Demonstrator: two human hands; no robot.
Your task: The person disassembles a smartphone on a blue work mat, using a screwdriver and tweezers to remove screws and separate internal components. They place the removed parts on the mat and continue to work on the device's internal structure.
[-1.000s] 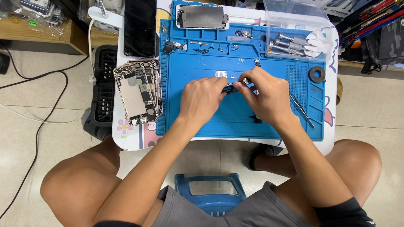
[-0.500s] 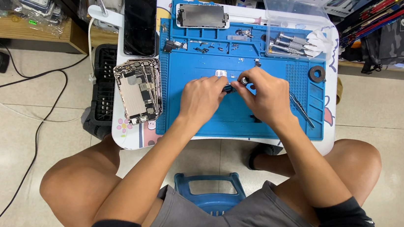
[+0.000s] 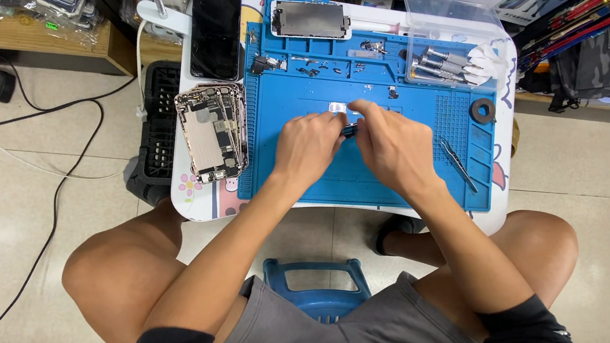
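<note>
Left hand [image 3: 308,146]: fingers pinched on small dark part [image 3: 348,131].
Right hand [image 3: 392,144]: fingers closed on same part.
Handling: likely light, fragile; grip edges, over blue mat [image 3: 336,180].

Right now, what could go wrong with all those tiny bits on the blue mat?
The tiny screws and parts lie loose on the blue mat, just beyond the left hand and right hand, so a bump might scatter them. The opened phones are stacked by the small table's edge and could slide off. The tweezers have sharp tips near the right wrist.
</note>
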